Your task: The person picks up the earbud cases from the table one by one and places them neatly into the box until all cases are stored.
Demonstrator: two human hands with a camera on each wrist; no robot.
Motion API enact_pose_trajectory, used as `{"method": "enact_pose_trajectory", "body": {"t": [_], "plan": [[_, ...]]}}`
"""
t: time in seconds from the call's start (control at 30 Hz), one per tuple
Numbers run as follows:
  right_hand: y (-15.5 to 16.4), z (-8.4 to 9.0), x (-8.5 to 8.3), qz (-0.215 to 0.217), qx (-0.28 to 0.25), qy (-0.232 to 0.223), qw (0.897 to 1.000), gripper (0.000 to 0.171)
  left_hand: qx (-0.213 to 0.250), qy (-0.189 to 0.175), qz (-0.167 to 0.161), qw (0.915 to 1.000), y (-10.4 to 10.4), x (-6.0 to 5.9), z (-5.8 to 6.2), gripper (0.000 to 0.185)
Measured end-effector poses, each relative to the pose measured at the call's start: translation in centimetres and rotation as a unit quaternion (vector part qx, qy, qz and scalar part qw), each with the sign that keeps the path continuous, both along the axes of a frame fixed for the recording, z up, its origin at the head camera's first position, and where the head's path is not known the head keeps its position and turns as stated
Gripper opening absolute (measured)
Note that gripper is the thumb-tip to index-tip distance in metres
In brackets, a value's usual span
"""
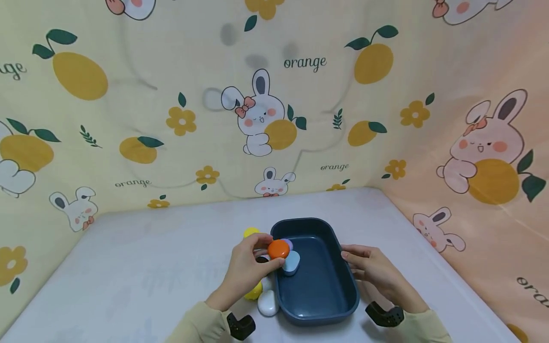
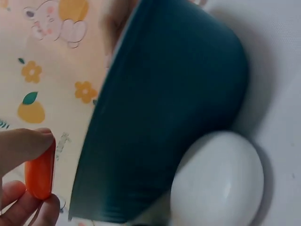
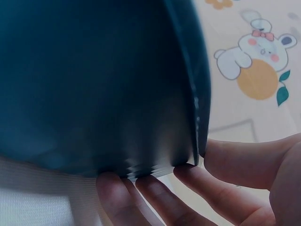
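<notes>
My left hand (image 1: pixel 246 267) pinches a smooth orange pebble-like piece (image 1: pixel 279 249) between thumb and fingers, over the left rim of a dark blue rectangular tub (image 1: pixel 321 312). In the left wrist view the orange piece (image 2: pixel 40 175) shows edge-on, above the level of the rim. Inside the tub, a light blue piece (image 1: pixel 291 263) and a purple piece (image 1: pixel 288 244) are by the left wall, the purple one partly hidden. My right hand (image 1: pixel 375 267) holds the tub's right side. Its thumb (image 3: pixel 244 162) is at the rim and its fingertips (image 3: pixel 153 186) touch the outer wall.
Left of the tub, several smooth pieces lie close against it: a white one (image 1: pixel 268 303), yellow ones (image 1: pixel 254 291) and a black one (image 1: pixel 262 259), partly behind my left hand. A white tabletop (image 1: pixel 150 267) spreads around, backed by patterned cloth walls (image 1: pixel 184 62).
</notes>
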State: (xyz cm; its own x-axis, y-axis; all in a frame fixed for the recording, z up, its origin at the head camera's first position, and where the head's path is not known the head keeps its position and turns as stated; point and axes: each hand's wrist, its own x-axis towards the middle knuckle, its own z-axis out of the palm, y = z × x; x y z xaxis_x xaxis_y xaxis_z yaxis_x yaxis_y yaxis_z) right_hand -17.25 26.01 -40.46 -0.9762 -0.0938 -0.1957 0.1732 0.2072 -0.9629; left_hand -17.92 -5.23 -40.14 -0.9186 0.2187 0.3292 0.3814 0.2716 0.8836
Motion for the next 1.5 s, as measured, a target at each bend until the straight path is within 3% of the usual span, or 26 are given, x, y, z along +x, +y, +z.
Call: {"method": "enact_pose_trajectory", "body": {"t": [0.27, 0.43, 0.73, 1.1, 1.3, 1.5], "plan": [[0.0, 0.0, 0.1, 0.001, -0.002, 0.001, 1.000, 0.047, -0.041, 0.030, -0.054, 0.9973, 2.4, -0.4, -0.4, 0.048], [0.1, 0.0, 0.0, 0.004, -0.003, -0.001, 1.000, 0.049, -0.058, 0.046, -0.062, 0.9953, 3.3, -0.6, -0.3, 0.050], [0.2, -0.1, -0.3, 0.010, -0.008, -0.002, 1.000, 0.052, -0.095, -0.012, -0.094, 0.9910, 3.5, -0.6, 0.5, 0.076], [0.2, -0.2, -0.1, 0.012, -0.003, -0.005, 1.000, 0.049, -0.019, 0.024, -0.034, 0.9989, 0.1, 0.2, 1.4, 0.059], [0.4, -0.2, -0.3, 0.024, -0.005, 0.004, 1.000, 0.053, -0.003, -0.022, 0.010, 0.9997, -2.8, 1.3, 1.1, 0.050], [0.5, -0.1, -0.3, 0.026, -0.004, 0.003, 1.000, 0.054, 0.013, -0.074, 0.042, 0.9963, -4.5, 2.7, -0.1, 0.047]]}}
